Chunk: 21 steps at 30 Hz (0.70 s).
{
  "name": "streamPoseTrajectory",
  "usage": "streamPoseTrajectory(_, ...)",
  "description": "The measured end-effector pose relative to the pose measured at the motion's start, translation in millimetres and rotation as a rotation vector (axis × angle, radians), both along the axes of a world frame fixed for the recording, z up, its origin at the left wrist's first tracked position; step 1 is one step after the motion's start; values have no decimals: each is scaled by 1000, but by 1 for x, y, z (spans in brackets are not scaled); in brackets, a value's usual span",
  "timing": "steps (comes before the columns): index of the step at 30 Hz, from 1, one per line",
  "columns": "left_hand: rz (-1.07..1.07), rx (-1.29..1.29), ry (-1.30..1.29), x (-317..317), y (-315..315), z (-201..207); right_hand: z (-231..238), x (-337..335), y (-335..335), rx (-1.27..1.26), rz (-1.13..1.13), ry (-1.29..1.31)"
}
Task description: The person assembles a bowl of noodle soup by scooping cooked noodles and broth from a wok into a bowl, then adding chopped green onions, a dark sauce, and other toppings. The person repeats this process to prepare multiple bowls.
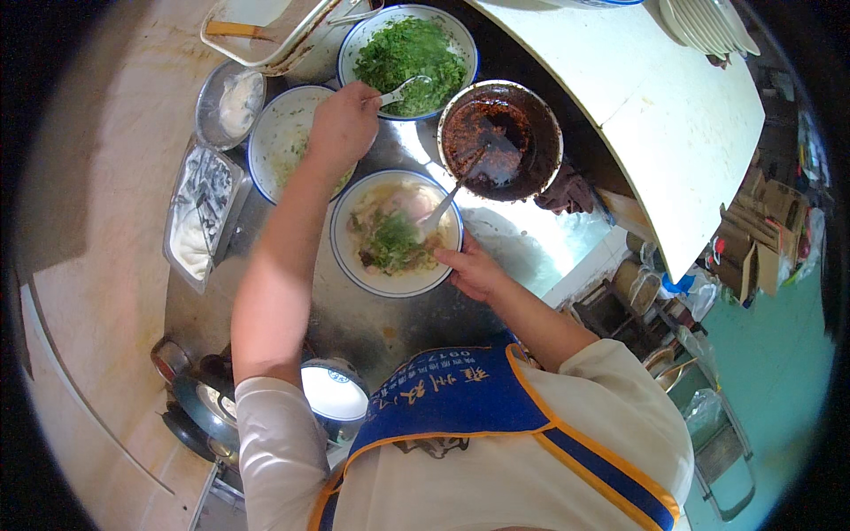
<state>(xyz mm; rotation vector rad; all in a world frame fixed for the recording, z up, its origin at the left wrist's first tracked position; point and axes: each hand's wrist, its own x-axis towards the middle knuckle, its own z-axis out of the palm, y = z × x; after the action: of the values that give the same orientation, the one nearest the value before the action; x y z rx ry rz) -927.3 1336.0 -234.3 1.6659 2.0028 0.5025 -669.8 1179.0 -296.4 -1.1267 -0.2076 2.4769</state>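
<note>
My left hand (343, 128) is closed on the handle of a white spoon (398, 92), whose tip is at the chopped green herbs (409, 53) in a blue-rimmed bowl. My right hand (476, 267) grips the right rim of a white soup bowl (390, 285) with a blue edge. Inside that bowl are chopped greens (392, 241) and pale food in broth. Another pale spoon (440, 211) slants between the soup bowl and a pot of dark red chili oil (487, 133); which end rests where I cannot tell.
Under my left forearm stands a bowl of pale chopped food (273, 133). Left of it are a metal bowl (228, 102) with white paste and a clear tub (202, 212). A white counter (655, 97) with stacked plates (704, 25) lies at upper right. Pans (199, 398) are lower left.
</note>
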Motion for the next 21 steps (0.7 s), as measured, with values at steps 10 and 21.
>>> streamPoseTrajectory(10,490,-113,-726,-14,-11,-4,-1,-3,-2,38,-2,-37)
streamPoseTrajectory(21,483,27,-315,2,-198,58,-2,-1,-2,75,9,2)
